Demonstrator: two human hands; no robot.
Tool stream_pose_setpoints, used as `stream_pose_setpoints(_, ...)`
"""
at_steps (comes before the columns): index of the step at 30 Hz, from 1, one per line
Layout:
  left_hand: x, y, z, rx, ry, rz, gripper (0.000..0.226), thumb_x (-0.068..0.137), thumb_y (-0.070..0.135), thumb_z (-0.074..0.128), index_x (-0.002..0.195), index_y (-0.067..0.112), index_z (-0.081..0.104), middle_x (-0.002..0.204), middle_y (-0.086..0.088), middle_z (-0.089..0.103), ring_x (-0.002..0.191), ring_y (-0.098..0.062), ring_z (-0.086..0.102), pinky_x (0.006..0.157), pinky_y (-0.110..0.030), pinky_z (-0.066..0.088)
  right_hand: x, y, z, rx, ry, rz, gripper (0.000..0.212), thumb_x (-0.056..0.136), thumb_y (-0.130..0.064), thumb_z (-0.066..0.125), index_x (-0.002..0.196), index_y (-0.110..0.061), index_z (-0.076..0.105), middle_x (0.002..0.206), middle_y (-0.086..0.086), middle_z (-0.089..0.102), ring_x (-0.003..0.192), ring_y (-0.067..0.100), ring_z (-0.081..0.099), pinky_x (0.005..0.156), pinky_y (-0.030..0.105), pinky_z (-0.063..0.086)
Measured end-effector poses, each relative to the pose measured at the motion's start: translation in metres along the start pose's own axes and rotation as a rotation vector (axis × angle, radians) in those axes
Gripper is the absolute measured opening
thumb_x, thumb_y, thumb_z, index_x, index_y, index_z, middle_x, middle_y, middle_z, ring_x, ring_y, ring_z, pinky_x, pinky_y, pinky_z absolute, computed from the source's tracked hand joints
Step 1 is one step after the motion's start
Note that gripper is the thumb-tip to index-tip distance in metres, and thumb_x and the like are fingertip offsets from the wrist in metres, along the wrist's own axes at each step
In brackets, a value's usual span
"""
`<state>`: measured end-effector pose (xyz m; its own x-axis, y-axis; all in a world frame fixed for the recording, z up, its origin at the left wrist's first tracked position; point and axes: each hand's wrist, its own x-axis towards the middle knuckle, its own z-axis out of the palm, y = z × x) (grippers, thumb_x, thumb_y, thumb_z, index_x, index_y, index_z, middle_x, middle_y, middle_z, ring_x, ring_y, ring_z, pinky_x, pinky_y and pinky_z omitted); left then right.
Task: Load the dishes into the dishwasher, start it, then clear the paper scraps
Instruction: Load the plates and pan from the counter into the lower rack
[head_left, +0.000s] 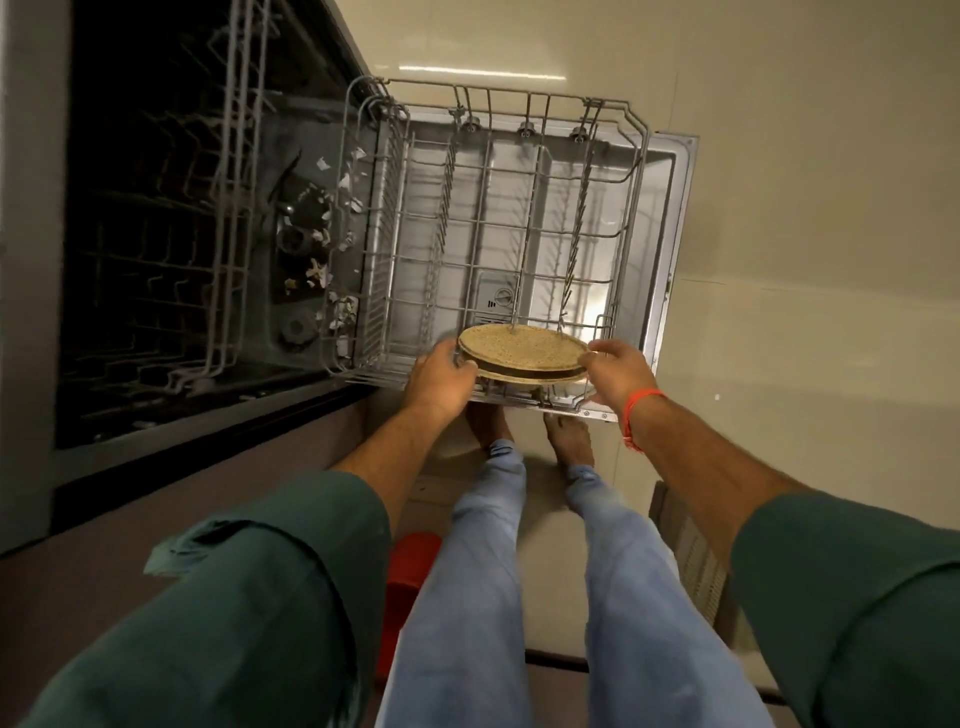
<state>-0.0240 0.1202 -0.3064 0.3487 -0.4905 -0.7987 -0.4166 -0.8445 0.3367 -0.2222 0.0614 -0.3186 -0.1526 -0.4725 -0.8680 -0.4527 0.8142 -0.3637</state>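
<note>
The lower rack (498, 244) is pulled fully out over the open dishwasher door (670, 249). Both hands hold two stacked plates (522, 351), speckled tan undersides upward, at the rack's near edge.

Left hand (441, 379): fingers curl round the left rim of the stack. Right hand (615, 371): fingertips pinch the right rim. Neither hand is free.

Position: the stack lies flat, roughly horizontal, just above the near rack wires. Whether it already rests on them cannot be told. It sits between the two hands, equally close to each.

Governing relation: the tine rows run away from the person, toward the far edge of the rack. The plates lie face-flat across them. To seat a plate, it probably has to be tipped on edge and lowered between two tines. The stack likely needs separating first, one plate per hand.

Paper scraps (332, 249) lie on the tub floor, left of the rack, well apart from both hands.
</note>
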Motion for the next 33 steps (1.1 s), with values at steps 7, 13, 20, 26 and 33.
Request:
stream_pose_setpoints(7, -0.068, 0.017, -0.017, -0.127, -0.014, -0.028, 0.046, 0.102, 0.025, 0.051, 0.148, 0.022, 0.045, 0.136, -0.007, 0.057, 0.12, -0.026, 0.055, 0.098, -0.034, 0.044, -0.067, -0.033, -0.022, -0.093, -0.086, -0.172, 0.032, 0.093, -0.02, 0.061, 0.125, -0.019, 0.06, 0.093, 0.004, 0.063, 0.066, 0.013, 0.054, 0.061, 0.025, 0.045)
stream_pose_setpoints(13, -0.138, 0.048, -0.042, -0.358, -0.112, -0.03, 0.046, 0.102, 0.027, 0.053, 0.147, 0.02, 0.045, 0.128, -0.003, 0.058, 0.113, -0.023, 0.062, 0.097, -0.039, 0.051, -0.138, -0.077, -0.044, -0.015, -0.215, -0.237, 0.016, 0.096, -0.019, 0.061, 0.112, -0.02, 0.062, 0.114, 0.002, 0.058, 0.102, 0.02, 0.053, 0.09, 0.037, 0.05)
stream_pose_setpoints(20, -0.235, 0.053, -0.094, -0.652, 0.064, 0.086, 0.048, 0.103, 0.035, 0.054, 0.148, 0.025, 0.043, 0.138, 0.002, 0.056, 0.104, -0.014, 0.064, 0.076, -0.029, 0.051, -0.234, -0.115, -0.047, -0.126, -0.4, -0.485, 0.027, 0.096, -0.022, 0.061, 0.123, -0.019, 0.062, 0.13, 0.001, 0.058, 0.118, 0.019, 0.053, 0.09, 0.036, 0.048)
stream_pose_setpoints(26, -0.328, 0.022, -0.139, -0.832, 0.316, 0.129, 0.048, 0.103, 0.038, 0.053, 0.148, 0.026, 0.043, 0.122, 0.011, 0.062, 0.107, -0.016, 0.066, 0.082, -0.027, 0.053, -0.323, -0.136, -0.014, -0.238, -0.571, -0.714, 0.026, 0.095, -0.025, 0.062, 0.121, -0.02, 0.065, 0.113, -0.002, 0.062, 0.099, 0.013, 0.055, 0.081, 0.033, 0.047)
stream_pose_setpoints(33, -0.428, -0.055, -0.17, -1.074, 0.632, 0.144, 0.045, 0.103, 0.032, 0.054, 0.146, 0.025, 0.045, 0.134, -0.001, 0.061, 0.107, -0.016, 0.066, 0.079, -0.028, 0.05, -0.436, -0.122, 0.071, -0.42, -0.826, -0.921, 0.012, 0.095, -0.023, 0.062, 0.106, -0.025, 0.066, 0.099, -0.001, 0.063, 0.095, 0.017, 0.057, 0.078, 0.036, 0.049)
